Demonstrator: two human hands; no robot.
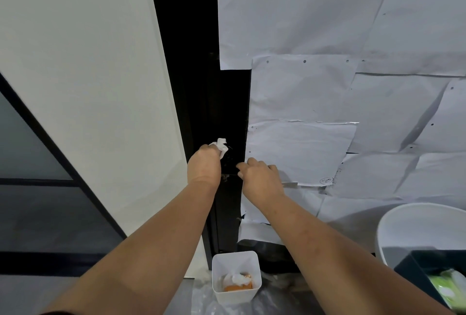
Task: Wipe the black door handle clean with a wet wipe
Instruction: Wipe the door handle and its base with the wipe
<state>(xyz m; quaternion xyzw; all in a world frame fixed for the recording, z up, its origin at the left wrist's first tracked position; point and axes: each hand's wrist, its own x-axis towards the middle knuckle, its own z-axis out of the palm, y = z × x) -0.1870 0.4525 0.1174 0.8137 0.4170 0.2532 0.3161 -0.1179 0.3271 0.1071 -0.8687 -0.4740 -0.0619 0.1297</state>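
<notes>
Wiping underway: wet wipe (222,147) was pinched by left hand (204,163) against black door handle (230,163), steadied by right hand's (261,179) curled fingers; rubbing remained.

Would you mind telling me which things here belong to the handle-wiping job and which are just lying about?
In use: wet wipe gripped in the left hand; black door handle; right hand at the handle.

Lying about: white bin holding used tissue; white tub; green packet; paper sheets on the door.
</notes>
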